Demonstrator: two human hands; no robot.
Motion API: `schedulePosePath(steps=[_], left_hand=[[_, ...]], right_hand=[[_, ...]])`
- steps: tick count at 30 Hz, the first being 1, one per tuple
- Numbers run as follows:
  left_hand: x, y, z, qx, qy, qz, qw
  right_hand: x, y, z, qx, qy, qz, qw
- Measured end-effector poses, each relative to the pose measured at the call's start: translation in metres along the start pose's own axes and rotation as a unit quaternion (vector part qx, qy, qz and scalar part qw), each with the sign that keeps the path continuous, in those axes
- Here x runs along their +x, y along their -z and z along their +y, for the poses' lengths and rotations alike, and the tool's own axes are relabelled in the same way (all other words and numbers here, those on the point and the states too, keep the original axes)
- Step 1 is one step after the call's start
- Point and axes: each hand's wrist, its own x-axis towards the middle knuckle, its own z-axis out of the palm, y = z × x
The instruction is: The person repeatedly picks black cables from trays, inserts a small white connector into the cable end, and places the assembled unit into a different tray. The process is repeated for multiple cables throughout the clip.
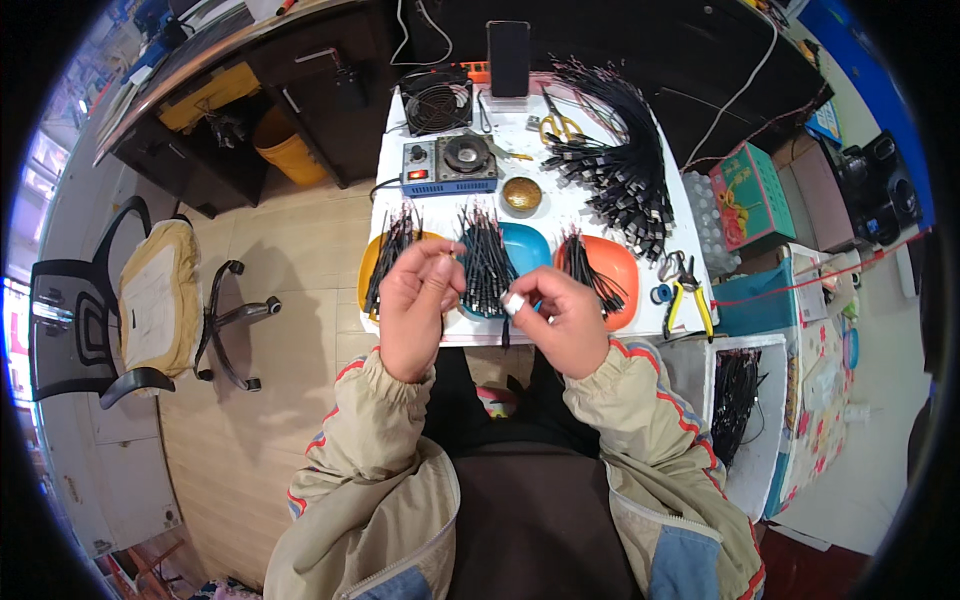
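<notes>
My left hand (418, 310) is raised over the front edge of the white table, its fingertips pinched together; whatever is between them is too small to make out. Opposite it, my right hand (566, 318) pinches a small whitish piece (513, 303) between thumb and fingers. Behind the hands stand three trays: a yellow tray (366, 296), a blue tray (532, 250) and an orange tray (626, 268). Bundles of short black cables (486, 262) with thin bare wire ends lie in them. My hands partly cover the trays' near sides.
Farther back are a blue solder pot (448, 181), a round tin (521, 195), a black fan (438, 108), an upright phone (508, 60) and yellow-handled scissors (558, 126). A large cable heap (625, 180) fills the right back. Yellow-handled pliers (688, 297) lie at right; an office chair (155, 300) stands left.
</notes>
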Motion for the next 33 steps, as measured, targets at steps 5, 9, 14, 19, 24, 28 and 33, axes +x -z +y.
schedulePosePath(steps=[5, 9, 14, 19, 24, 28, 33], left_hand=[[-0.028, -0.032, -0.003, -0.084, 0.071, 0.025, 0.994], [-0.046, -0.054, -0.002, -0.141, 0.074, 0.014, 0.987], [-0.062, -0.064, -0.006, -0.099, 0.082, 0.005, 0.992], [-0.074, -0.070, -0.014, -0.078, 0.043, 0.000, 0.996], [-0.087, -0.067, -0.010, -0.015, 0.056, -0.070, 0.996], [-0.091, -0.066, -0.012, -0.014, 0.039, -0.084, 0.996], [-0.092, -0.063, -0.013, -0.101, 0.086, -0.093, 0.987]], right_hand=[[-0.039, 0.005, 0.001, 0.155, -0.071, -0.057, 0.984], [-0.056, 0.003, 0.007, 0.189, -0.061, -0.030, 0.980], [-0.073, 0.002, -0.001, 0.097, -0.015, 0.003, 0.995], [-0.082, 0.014, -0.013, 0.010, 0.028, 0.000, 1.000], [-0.076, 0.029, -0.016, 0.183, 0.023, 0.051, 0.982], [-0.075, 0.029, -0.019, 0.088, 0.084, 0.020, 0.992], [-0.080, 0.020, -0.018, 0.346, -0.007, -0.005, 0.938]])
